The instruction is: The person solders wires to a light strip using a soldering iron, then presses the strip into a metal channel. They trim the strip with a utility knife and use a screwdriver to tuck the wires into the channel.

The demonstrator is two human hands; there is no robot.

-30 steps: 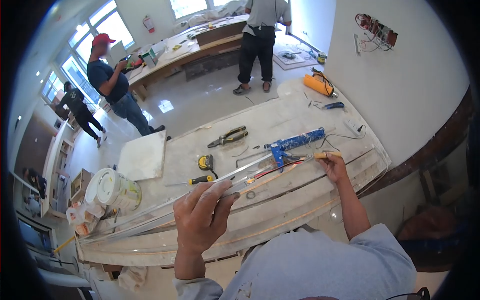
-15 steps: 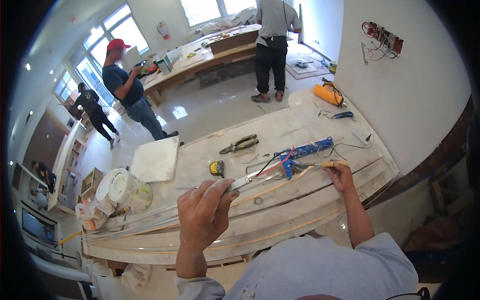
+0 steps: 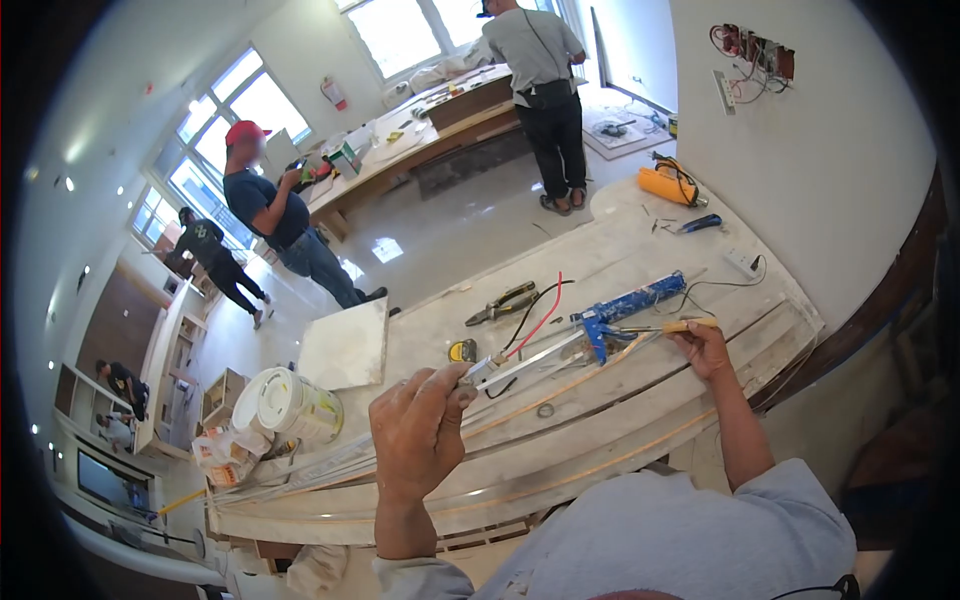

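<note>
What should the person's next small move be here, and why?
Probably, bring the wooden-handled tool in the right hand toward the piece pinched in the left hand: its tip points that way but lies short, by the blue gun, while the red wire sticks up from that piece.
</note>
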